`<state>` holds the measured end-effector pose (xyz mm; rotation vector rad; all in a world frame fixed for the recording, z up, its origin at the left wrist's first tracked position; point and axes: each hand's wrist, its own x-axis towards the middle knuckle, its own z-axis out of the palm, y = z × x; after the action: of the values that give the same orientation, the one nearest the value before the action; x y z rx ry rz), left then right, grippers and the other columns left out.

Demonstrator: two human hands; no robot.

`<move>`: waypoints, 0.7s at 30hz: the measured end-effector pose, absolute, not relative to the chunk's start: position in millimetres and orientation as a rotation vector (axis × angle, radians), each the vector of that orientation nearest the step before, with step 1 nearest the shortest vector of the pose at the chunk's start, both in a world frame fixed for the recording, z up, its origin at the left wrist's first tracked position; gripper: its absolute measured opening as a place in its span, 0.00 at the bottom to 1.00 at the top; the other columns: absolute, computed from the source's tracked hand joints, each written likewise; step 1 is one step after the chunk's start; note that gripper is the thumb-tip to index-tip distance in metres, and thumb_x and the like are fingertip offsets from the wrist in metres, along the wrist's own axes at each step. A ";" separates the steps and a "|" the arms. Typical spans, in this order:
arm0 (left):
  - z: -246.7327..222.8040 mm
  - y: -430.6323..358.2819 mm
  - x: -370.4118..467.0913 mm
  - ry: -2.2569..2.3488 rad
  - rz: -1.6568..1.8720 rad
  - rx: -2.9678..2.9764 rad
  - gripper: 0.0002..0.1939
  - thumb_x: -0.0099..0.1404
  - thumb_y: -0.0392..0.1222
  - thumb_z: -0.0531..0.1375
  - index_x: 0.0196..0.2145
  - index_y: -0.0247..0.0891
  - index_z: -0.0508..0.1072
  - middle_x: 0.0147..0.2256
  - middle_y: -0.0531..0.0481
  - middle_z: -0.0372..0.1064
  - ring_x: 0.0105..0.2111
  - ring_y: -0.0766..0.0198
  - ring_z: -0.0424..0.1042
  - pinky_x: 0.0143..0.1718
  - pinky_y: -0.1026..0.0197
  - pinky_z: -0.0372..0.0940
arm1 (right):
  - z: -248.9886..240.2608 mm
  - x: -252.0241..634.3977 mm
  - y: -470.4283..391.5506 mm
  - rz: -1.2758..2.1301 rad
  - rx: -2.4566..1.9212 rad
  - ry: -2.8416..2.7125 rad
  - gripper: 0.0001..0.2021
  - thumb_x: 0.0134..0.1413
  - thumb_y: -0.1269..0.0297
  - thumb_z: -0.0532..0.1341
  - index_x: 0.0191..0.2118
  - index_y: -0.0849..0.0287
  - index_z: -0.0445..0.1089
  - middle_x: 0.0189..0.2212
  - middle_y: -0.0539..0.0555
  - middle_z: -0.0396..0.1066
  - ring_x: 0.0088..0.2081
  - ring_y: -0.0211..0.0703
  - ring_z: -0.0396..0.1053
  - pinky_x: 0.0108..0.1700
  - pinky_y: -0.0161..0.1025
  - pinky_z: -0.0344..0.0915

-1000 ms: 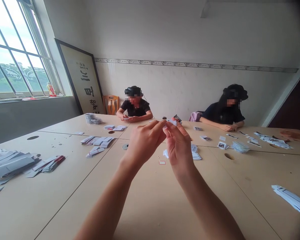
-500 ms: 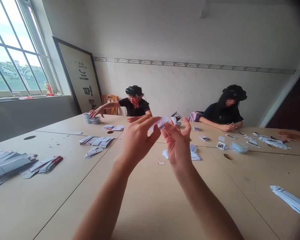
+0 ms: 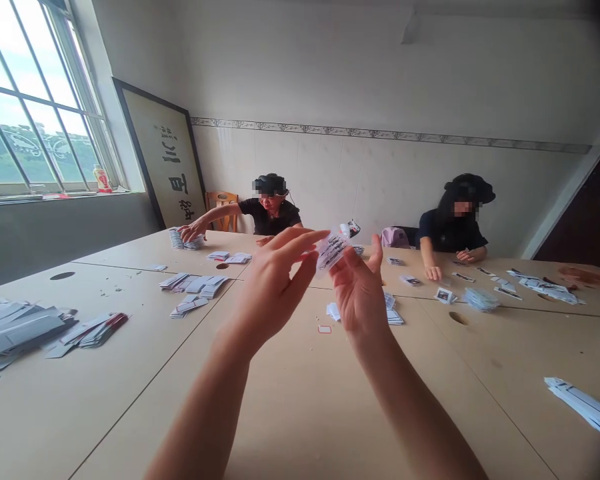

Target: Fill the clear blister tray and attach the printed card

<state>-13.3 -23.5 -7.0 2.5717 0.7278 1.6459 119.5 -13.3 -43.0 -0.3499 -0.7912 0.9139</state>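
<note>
A small clear plastic sleeve with a printed card in it [image 3: 332, 250] is up in front of me, above the table. My right hand [image 3: 357, 287] pinches its lower right side, thumb on the near face, with another finger raised. At the upper left edge, the index finger and thumb of my left hand [image 3: 275, 277] close on the sleeve. Below and behind my right hand lies a stack of printed white slips [image 3: 394, 313], partly covered by it. A little red-edged label [image 3: 325, 329] rests on the table between my forearms.
White paper piles [image 3: 17, 330] and banded slips [image 3: 93, 332] lie on the left, with more slips [image 3: 197, 285] farther in. Clear sleeves [image 3: 481, 299] and strips [image 3: 583, 407] lie on the right. Two co-workers sit opposite, one touching a stack [image 3: 177, 240]. The table [image 3: 290, 413] has cable holes.
The sleeve has turned so its printed face shows more fully toward me. My left fingers have straightened somewhat. The right co-worker's hands have separated, one reaching onto the table.
</note>
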 end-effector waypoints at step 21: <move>-14.6 -8.6 -0.7 0.575 1.671 2.469 0.15 0.66 0.46 0.57 0.49 0.43 0.74 0.47 0.45 0.74 0.46 0.60 0.74 0.38 0.61 0.73 | -35.3 133.5 -17.1 0.930 -0.372 -0.828 0.58 0.40 0.59 0.71 0.67 0.43 0.28 0.58 0.60 0.61 0.52 0.50 0.70 0.49 0.49 0.70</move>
<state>-0.7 -8.6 -14.6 2.4695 0.5748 1.6711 133.5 -17.1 -35.3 -0.3722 -0.8280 0.9296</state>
